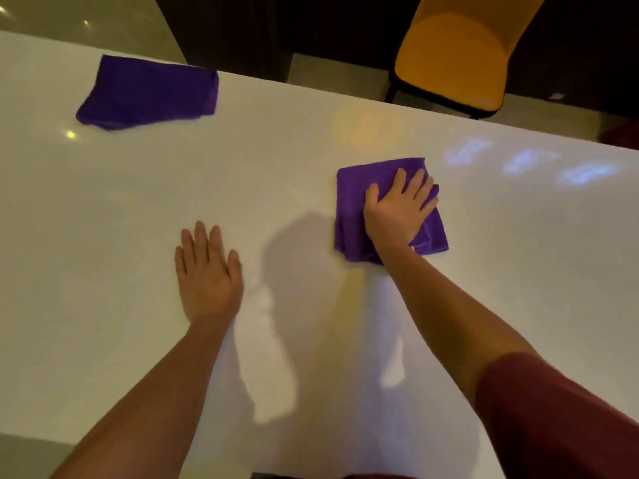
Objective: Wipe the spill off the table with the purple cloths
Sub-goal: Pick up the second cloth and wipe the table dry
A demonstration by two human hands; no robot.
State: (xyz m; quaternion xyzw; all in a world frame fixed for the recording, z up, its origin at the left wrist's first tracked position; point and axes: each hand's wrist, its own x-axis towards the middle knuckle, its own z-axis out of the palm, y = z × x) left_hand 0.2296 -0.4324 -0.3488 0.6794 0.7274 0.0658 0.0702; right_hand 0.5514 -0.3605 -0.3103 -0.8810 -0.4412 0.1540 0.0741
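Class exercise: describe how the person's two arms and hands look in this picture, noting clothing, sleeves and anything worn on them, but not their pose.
Both hands, the left hand and the right hand, are bare: no gloves, and no rings, watch or bracelet show. Both forearms are uncovered. The right arm has a short dark red sleeve covering the upper arm at the lower right edge. No sleeve shows on the left arm within the picture.

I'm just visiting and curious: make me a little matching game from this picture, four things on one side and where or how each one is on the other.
Things:
1. Left hand
2. Right hand
3. Far cloth
4. Chair

States:
A. Lying untouched near the table's far edge
B. Pressed flat on the near cloth
C. Orange, standing beyond the table
D. Flat on or just above the bare tabletop, holding nothing

Pairs: 1-D, 2-B, 3-A, 4-C
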